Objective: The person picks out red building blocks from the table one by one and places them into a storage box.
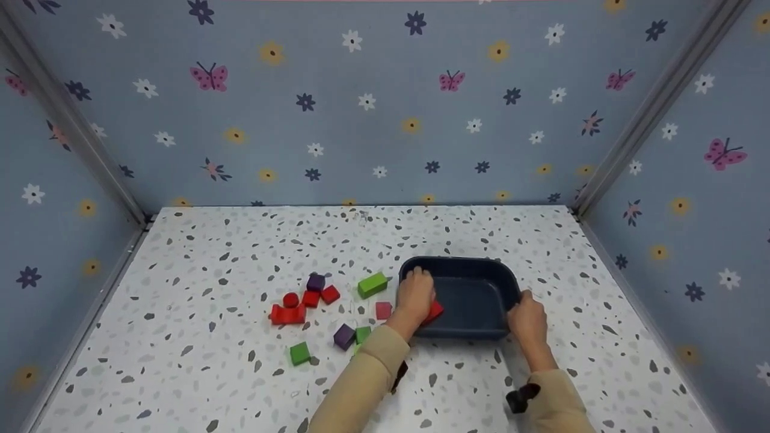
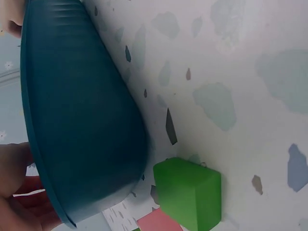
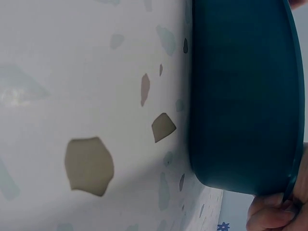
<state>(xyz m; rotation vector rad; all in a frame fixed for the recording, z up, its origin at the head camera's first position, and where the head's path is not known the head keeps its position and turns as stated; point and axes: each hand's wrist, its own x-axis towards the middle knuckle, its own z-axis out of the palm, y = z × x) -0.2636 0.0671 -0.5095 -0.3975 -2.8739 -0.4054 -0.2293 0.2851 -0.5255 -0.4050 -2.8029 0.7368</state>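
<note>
A dark blue plastic basin (image 1: 475, 334) stands on the speckled table. My right hand (image 1: 529, 322) grips its right rim; in the right wrist view curled fingers (image 3: 272, 211) meet the rim. My left hand (image 1: 416, 296) reaches over the left rim, its fingers bent down inside. In the left wrist view those fingers (image 2: 36, 209) pass behind the rim, so their tips and anything between them are hidden. A red block (image 1: 433, 311) shows inside the basin, right beside the left hand. Just outside the left wall lie a light green block (image 1: 373, 285) and a pink cube (image 1: 383, 310).
Further left are a red arched block (image 1: 288, 314), a red round piece (image 1: 290, 299), red cubes (image 1: 329, 294) and a purple cube (image 1: 316, 282). Nearer me lie another purple cube (image 1: 344, 337) and green cubes (image 1: 299, 353). Flowered walls (image 1: 361, 120) enclose the table.
</note>
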